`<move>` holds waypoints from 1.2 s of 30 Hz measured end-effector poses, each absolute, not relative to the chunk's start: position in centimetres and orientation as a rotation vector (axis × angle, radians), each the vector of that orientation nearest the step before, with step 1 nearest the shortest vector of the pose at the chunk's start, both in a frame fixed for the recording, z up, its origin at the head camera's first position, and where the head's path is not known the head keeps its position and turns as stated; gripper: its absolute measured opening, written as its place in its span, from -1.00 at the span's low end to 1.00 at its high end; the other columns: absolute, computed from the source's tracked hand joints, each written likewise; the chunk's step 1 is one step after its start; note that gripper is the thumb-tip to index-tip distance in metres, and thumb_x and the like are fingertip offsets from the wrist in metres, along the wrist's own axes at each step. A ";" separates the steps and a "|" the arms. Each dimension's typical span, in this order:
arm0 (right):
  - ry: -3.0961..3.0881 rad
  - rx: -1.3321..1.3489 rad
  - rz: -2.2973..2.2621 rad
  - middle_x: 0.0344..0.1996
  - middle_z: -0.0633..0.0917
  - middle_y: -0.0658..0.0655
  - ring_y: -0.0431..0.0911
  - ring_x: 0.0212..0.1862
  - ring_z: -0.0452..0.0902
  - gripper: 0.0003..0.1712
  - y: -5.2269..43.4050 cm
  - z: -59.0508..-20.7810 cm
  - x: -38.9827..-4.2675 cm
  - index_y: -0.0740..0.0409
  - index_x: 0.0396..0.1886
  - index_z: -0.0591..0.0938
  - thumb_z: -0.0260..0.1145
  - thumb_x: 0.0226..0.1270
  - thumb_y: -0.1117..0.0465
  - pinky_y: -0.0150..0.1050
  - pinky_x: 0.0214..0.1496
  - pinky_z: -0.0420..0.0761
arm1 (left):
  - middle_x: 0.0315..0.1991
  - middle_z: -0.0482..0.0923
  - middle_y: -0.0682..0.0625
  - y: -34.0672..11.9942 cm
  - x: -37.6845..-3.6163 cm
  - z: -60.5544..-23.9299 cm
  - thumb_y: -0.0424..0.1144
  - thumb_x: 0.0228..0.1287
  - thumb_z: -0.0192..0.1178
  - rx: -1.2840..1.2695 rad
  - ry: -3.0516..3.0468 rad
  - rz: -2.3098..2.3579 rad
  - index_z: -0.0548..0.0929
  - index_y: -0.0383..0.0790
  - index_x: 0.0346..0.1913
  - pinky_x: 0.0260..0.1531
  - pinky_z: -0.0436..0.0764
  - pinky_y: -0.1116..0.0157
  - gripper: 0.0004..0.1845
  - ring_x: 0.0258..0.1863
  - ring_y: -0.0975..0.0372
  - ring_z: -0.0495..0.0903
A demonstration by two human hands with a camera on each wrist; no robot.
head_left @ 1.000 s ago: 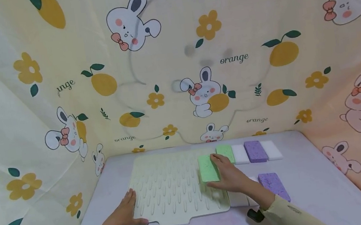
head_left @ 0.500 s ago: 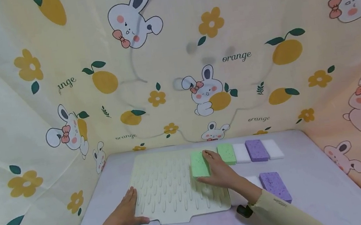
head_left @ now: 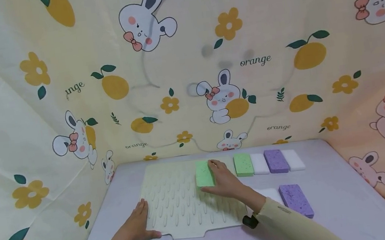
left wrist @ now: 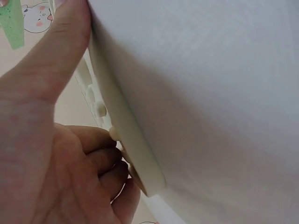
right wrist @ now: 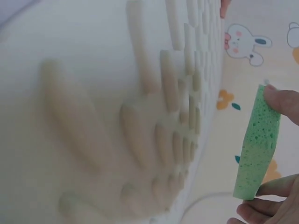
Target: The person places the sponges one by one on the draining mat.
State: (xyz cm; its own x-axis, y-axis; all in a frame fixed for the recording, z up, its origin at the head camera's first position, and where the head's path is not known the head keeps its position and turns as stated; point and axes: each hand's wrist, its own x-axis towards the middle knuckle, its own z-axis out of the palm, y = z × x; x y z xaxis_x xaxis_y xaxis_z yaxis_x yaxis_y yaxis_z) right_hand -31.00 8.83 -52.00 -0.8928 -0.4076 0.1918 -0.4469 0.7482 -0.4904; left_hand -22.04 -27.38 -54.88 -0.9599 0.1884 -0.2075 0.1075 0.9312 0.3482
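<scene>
In the head view a cream drying mat [head_left: 175,211] with rows of raised, elongated ribs lies flat on the table. My left hand [head_left: 133,226] rests at its left side, fingers along the edge and thumb by the front left corner. The left wrist view shows those fingertips [left wrist: 108,161] touching the mat's edge. A rectangular green sponge [head_left: 203,174] is pinched in my right hand [head_left: 224,180] over the mat's right half. Seen edge-on in the right wrist view, the sponge [right wrist: 258,140] bulges slightly between thumb and fingers, clear of the ribs [right wrist: 135,130].
Along the back right lie another green sponge [head_left: 243,165], a white sponge [head_left: 259,164], a purple sponge [head_left: 276,161] and a second white one. Nearer, a purple sponge [head_left: 296,201] lies beside a white block [head_left: 269,194] partly hidden by my right arm. A printed curtain [head_left: 178,65] surrounds the table.
My right hand has carried the green sponge leftward over the mat, from its right edge toward the middle. The left hand keeps its place at the mat's left side.
</scene>
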 end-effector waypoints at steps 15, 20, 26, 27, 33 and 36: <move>-2.884 0.725 0.848 0.63 0.27 0.37 0.25 0.64 0.18 0.31 5.5 -52.5 -32.9 0.39 0.68 0.19 0.60 0.25 -0.29 0.15 0.58 0.46 | 0.65 -0.08 -0.58 -27.5 -22.2 -55.6 0.27 -0.15 0.69 0.248 2.848 0.541 0.06 -0.71 0.59 0.64 0.10 -0.25 0.52 0.66 -0.37 -0.03; -2.872 0.728 0.877 0.62 0.28 0.37 0.25 0.62 0.20 0.30 4.4 -52.8 -33.4 0.40 0.67 0.21 0.61 0.24 -0.27 0.15 0.58 0.45 | 0.66 -0.07 -0.56 -27.4 -22.4 -55.4 0.22 -0.10 0.70 0.240 2.853 0.492 0.06 -0.69 0.60 0.64 0.15 -0.21 0.48 0.67 -0.35 -0.02; -2.890 0.731 0.986 0.64 0.26 0.37 0.28 0.63 0.17 0.31 3.4 -53.5 -33.7 0.39 0.68 0.18 0.59 0.26 -0.28 0.16 0.60 0.43 | 0.66 -0.07 -0.56 -27.5 -22.4 -55.4 0.23 -0.10 0.69 0.242 2.850 0.479 0.05 -0.69 0.60 0.65 0.15 -0.21 0.49 0.67 -0.35 -0.02; -2.895 0.728 1.005 0.64 0.24 0.37 0.28 0.64 0.16 0.31 3.2 -53.6 -33.7 0.39 0.69 0.16 0.59 0.27 -0.28 0.16 0.60 0.43 | 0.66 -0.07 -0.56 -27.5 -22.4 -55.5 0.23 -0.10 0.69 0.243 2.849 0.478 0.05 -0.69 0.60 0.65 0.14 -0.21 0.49 0.67 -0.35 -0.02; -2.882 0.707 1.110 0.64 0.22 0.40 0.30 0.64 0.14 0.29 1.9 -54.1 -34.3 0.38 0.70 0.13 0.58 0.29 -0.23 0.18 0.60 0.42 | 0.66 -0.08 -0.55 -27.5 -22.4 -55.4 0.21 -0.09 0.70 0.237 2.848 0.487 0.05 -0.69 0.60 0.65 0.13 -0.21 0.48 0.67 -0.34 -0.03; -2.890 0.699 1.127 0.64 0.22 0.41 0.30 0.64 0.14 0.30 1.3 -54.3 -34.6 0.41 0.69 0.13 0.58 0.29 -0.24 0.19 0.61 0.41 | 0.66 -0.08 -0.56 -27.5 -22.3 -55.3 0.20 -0.09 0.70 0.239 2.848 0.488 0.05 -0.69 0.60 0.65 0.13 -0.21 0.48 0.67 -0.35 -0.03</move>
State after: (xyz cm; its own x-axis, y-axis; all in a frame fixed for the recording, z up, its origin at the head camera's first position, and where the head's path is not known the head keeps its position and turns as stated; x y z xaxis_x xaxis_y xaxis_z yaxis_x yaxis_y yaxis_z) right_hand -34.63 1.34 -54.28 -0.9028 -0.4129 0.1208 -0.3856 0.6522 -0.6527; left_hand -22.34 -27.49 -55.34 -0.9575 0.1999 -0.2078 0.1192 0.9307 0.3458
